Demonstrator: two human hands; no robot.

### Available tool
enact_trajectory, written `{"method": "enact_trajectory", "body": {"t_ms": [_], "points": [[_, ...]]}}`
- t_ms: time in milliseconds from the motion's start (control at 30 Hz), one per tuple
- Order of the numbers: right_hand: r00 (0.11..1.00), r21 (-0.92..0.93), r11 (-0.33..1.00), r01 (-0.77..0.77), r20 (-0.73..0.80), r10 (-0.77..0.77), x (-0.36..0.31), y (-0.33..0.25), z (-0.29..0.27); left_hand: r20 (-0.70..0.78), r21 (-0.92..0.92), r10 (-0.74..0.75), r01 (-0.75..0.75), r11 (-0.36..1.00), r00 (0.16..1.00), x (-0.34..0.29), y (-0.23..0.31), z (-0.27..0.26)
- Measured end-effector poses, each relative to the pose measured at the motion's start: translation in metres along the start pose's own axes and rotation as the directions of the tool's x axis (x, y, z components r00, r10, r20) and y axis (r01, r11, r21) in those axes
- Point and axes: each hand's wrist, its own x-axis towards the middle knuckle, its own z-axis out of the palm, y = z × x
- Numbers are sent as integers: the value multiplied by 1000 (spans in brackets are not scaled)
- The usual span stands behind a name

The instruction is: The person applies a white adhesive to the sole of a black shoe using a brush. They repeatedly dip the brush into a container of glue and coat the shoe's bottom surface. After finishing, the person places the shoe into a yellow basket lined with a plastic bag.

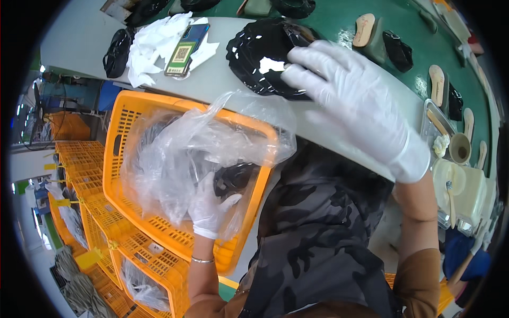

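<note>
My left hand [208, 211], in a white glove, reaches into an orange plastic crate [117, 183]. Its thumb is apart from the fingers, which lie against a crumpled clear plastic bag [175, 164]; the bag partly covers the fingertips. Glossy black pieces [233, 179] show inside the bag beside this hand. Above the table's edge, my gloved right hand [352, 98] stretches out its fingers, slightly smeared by motion. Its fingertips overlap a round pile of shiny black pieces [252, 53], perhaps shoe uppers; whether they touch cannot be made out. Nothing shows in its grasp.
White paper sheets [154, 45], a phone [186, 50] and a black shoe part [116, 53] lie left of the pile. Insoles [364, 30] and black shoe parts [397, 50] sit on a green surface beyond. A cup [459, 148] stands right; stacked orange crates [87, 169] stand left.
</note>
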Motion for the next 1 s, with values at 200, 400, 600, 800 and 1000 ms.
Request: {"method": "enact_trajectory", "body": {"t_ms": [200,400,600,800,1000], "points": [[733,681,732,24,486,-476,8,-92,71,63,22,-26,25,999,998,13,-6,18],[977,492,870,-44,201,-65,30,-95,162,190,-160,-295,326,932,936,-7,-76,34],[760,453,881,136,523,-387,32,-135,175,-250,326,73,13,945,965,-10,-101,60],[796,395,908,139,500,-340,41,-140,204,42,-580,-174,166,797,984,-1,-88,23],[695,554,825,-113,637,-333,56,-141,222,152,-858,-112,187,479,982,2,-82,-4]]}}
